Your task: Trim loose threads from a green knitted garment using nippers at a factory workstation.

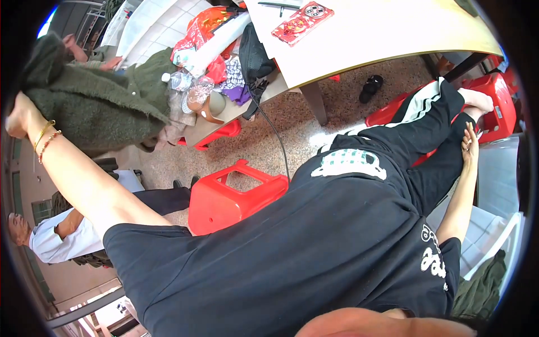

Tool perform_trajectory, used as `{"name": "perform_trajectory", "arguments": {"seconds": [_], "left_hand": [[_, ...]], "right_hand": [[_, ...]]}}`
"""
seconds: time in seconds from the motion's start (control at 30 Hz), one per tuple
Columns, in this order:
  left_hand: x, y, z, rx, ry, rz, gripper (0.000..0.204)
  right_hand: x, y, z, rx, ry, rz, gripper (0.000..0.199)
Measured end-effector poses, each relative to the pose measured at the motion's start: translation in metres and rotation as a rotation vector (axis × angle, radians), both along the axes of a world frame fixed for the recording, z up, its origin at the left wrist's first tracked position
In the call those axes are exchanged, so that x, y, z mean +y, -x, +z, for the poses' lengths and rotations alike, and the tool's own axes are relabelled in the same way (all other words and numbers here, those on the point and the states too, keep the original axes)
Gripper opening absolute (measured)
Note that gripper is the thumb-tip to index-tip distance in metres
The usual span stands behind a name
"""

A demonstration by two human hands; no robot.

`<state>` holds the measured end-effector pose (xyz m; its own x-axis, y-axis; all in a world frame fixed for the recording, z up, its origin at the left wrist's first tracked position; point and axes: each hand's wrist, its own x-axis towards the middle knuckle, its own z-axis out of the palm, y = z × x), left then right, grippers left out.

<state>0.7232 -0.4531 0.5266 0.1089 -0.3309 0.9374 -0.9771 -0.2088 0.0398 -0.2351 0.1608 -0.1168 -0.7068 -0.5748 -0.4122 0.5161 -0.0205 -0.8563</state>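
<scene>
A fuzzy dark green cardigan (95, 104) with small buttons hangs stretched out at the upper left. My left hand (23, 117), wearing bracelets at the wrist, grips its near edge, and the fingers are partly hidden at the picture's rim. Far off to the right, my right hand (470, 145) lies against my trouser leg beside the bare foot, its fingers extended and nothing in them. The cardigan's right end reaches the cluttered end of the table, close to a clear plastic bottle (178, 81).
A pale table (382, 39) bears a red-patterned phone (303, 22). Bags and cloths pile up at its left, where a black cable (275, 132) hangs down. Red stools (238, 196) stand below. Another person (53, 238) sits at left. Green cloth (480, 286) lies at lower right.
</scene>
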Motion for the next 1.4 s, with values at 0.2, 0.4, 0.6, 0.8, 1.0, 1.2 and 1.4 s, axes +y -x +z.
{"name": "perform_trajectory", "arguments": {"seconds": [0.2,0.4,0.6,0.8,1.0,1.2,1.4], "left_hand": [[0.057,0.016,-0.092,-0.243,0.115,0.403,0.047],[-0.070,-0.074,-0.340,0.153,-1.010,-0.031,0.097],[-0.087,-0.154,-0.441,0.527,-1.241,-0.141,0.095],[-0.005,-0.095,-0.377,0.179,-0.984,0.093,0.091],[0.072,0.022,-0.370,-0.103,-0.345,0.218,0.096],[0.155,-0.026,-0.373,0.901,0.130,0.408,0.122],[0.168,-0.043,-0.460,1.792,0.061,-0.132,0.106]], "right_hand": [[0.037,0.017,-0.003,0.126,-0.175,-0.088,0.036],[0.022,-0.004,0.046,0.230,-0.145,-0.168,0.038],[0.018,-0.016,0.026,0.095,-0.101,-0.087,0.038],[0.019,-0.006,0.014,0.050,-0.007,-0.150,0.031],[0.052,-0.006,0.032,0.079,-0.042,-0.182,0.030],[0.047,-0.001,0.027,0.065,-0.039,-0.201,0.031],[0.040,0.000,0.044,0.099,-0.109,-0.135,0.032]]}}
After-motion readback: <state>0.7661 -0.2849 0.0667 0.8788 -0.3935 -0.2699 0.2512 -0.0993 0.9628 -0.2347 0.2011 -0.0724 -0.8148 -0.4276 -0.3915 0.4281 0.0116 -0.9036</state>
